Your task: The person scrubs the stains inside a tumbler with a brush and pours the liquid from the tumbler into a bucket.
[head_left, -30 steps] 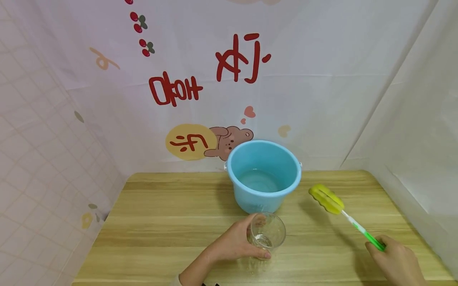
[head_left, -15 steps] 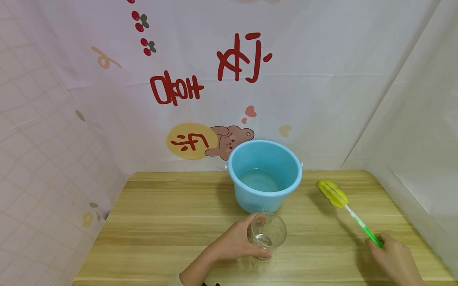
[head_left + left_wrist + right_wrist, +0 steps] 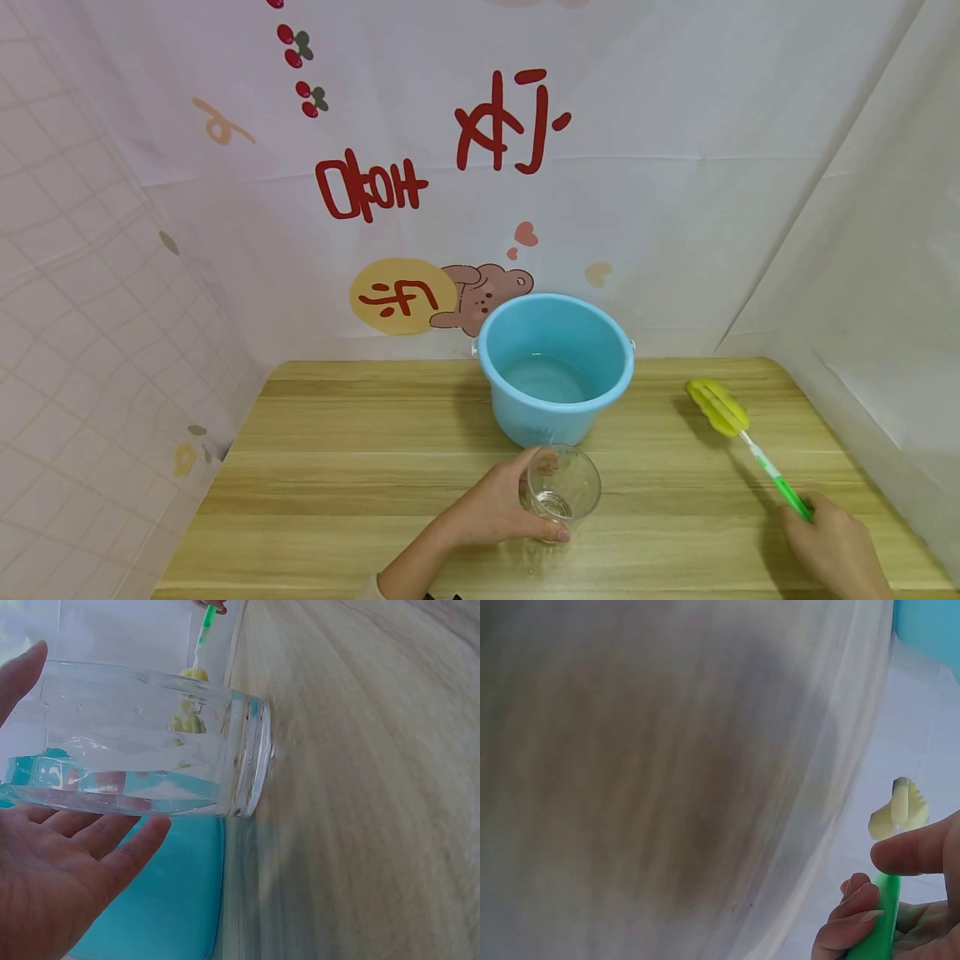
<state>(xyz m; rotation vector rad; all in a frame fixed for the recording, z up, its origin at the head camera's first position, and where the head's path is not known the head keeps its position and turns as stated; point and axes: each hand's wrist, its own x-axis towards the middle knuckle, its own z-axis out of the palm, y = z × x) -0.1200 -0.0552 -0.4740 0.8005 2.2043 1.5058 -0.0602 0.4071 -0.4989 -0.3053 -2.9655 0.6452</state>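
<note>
My left hand [image 3: 491, 506] holds a clear drinking glass [image 3: 579, 487] upright near the middle of the table, thumb on the near side and fingers round the far side. Droplets cling to its wall in the left wrist view, where the glass [image 3: 142, 735] stands at the wood surface. In my right hand [image 3: 834, 540] is a cup brush by its green handle [image 3: 792, 498], the thumb pressing on top in the right wrist view. The brush's yellow sponge head [image 3: 718, 407] points away toward the back of the table, right of the bucket.
A light blue bucket [image 3: 525, 421] with some water inside stands behind the glass, close to the back cloth [image 3: 675, 217]. Pale cloth also hangs along both sides of the wooden table [image 3: 337, 467]. Small water drops lie on the wood near the glass.
The right hand has shifted slightly right, and the brush's sponge head has swung right, farther from the bucket. My left hand and the glass stay in place.
</note>
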